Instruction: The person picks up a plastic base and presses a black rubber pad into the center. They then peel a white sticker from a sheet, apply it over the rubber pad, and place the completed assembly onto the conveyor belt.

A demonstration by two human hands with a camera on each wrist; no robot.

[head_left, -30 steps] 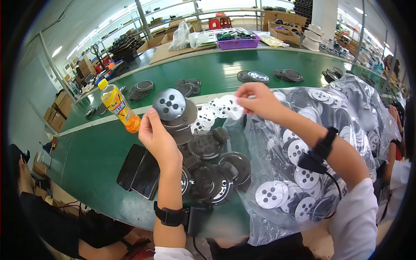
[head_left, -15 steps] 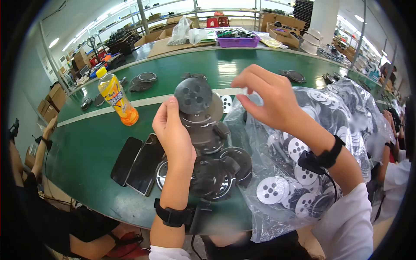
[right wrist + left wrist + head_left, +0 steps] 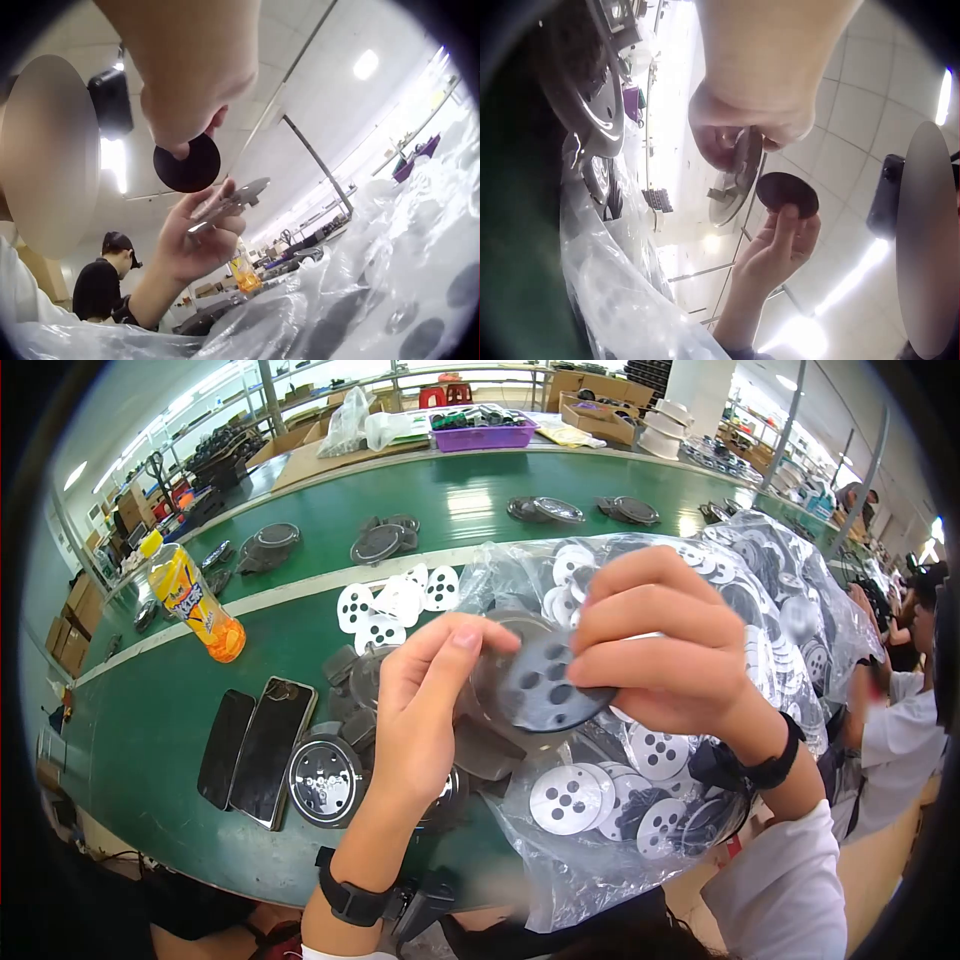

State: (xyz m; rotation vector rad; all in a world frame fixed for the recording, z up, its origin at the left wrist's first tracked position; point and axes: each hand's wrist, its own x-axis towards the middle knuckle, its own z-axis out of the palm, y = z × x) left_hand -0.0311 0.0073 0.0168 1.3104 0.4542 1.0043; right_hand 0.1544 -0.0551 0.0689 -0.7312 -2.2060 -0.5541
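Above the counter [image 3: 150, 710], both hands meet.
Right hand [image 3: 665, 650] now presses a holed disc [image 3: 545, 685] onto the round part [image 3: 490, 660] gripped by the left hand [image 3: 425, 710].

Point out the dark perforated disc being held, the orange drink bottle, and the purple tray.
dark perforated disc [image 3: 545, 685], head view, on its holed face between the two hands.
orange drink bottle [image 3: 193, 605], head view, on its label.
purple tray [image 3: 480, 435], head view, on its front wall.
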